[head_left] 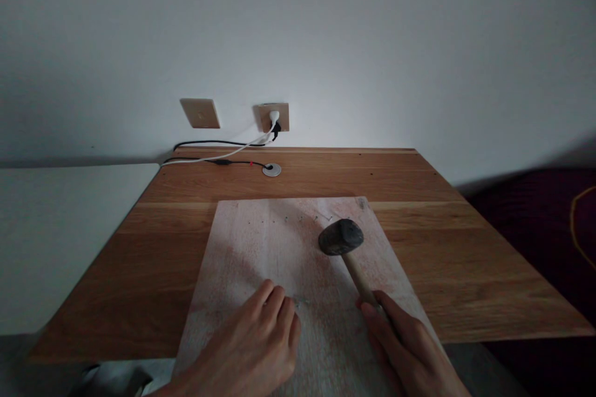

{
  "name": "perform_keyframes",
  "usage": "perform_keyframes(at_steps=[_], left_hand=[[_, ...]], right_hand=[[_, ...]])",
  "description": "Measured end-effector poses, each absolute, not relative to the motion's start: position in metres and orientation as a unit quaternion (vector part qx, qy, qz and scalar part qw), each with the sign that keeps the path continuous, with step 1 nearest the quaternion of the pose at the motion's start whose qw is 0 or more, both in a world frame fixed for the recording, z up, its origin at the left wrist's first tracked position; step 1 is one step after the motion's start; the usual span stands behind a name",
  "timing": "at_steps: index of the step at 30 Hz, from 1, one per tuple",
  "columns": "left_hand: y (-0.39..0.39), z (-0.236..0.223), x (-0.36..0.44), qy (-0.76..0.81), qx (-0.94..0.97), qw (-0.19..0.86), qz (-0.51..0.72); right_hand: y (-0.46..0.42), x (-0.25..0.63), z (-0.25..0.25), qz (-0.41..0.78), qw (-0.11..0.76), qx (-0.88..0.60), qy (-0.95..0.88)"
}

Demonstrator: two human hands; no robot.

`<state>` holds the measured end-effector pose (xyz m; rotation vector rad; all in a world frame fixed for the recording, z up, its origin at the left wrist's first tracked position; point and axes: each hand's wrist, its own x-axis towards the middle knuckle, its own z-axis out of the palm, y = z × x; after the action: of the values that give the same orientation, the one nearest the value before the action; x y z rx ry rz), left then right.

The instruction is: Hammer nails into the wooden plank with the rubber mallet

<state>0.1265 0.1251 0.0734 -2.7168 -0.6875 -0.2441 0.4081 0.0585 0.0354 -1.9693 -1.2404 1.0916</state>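
Observation:
My right hand (405, 341) is wrapped round the wooden handle of a mallet (342, 237) with a dark head. The head is held over the far right part of a pale, worn wooden board (242, 248). My left hand (263, 341) is over the near middle of the board, its fingers curled and pressed together; what they may hold is hidden. Right beside those fingertips lie several small nails (302, 303). A row of small nails (300, 219) runs across the board's far end, some standing up and some tilted, with small dark marks further left.
Under the board is a brown wooden table (465, 273). Black and white cables (205, 159) run along its back to a wall socket (274, 118) and a round grommet (272, 170). A white surface (69, 242) adjoins on the left; dark purple fabric (526, 217) is on the right.

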Motion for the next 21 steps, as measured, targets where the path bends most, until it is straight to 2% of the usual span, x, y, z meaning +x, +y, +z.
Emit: perform_keyframes(at_steps=[6, 9, 14, 21], left_hand=[[0.134, 0.084, 0.123, -0.198, -0.968, 0.112, -0.106], [0.169, 0.093, 0.108, -0.178, -0.974, -0.014, -0.142], [0.254, 0.081, 0.085, -0.332, -0.872, -0.240, -0.268], [0.291, 0.047, 0.086, -0.370, -0.825, -0.283, -0.321]], right_hand=[[0.059, 0.411, 0.039, 0.380, 0.289, -0.747, -0.462], [0.059, 0.409, 0.036, 0.386, 0.304, -0.744, -0.452], [0.060, 0.408, 0.034, 0.409, 0.310, -0.725, -0.460], [0.058, 0.410, 0.040, 0.404, 0.316, -0.742, -0.431]])
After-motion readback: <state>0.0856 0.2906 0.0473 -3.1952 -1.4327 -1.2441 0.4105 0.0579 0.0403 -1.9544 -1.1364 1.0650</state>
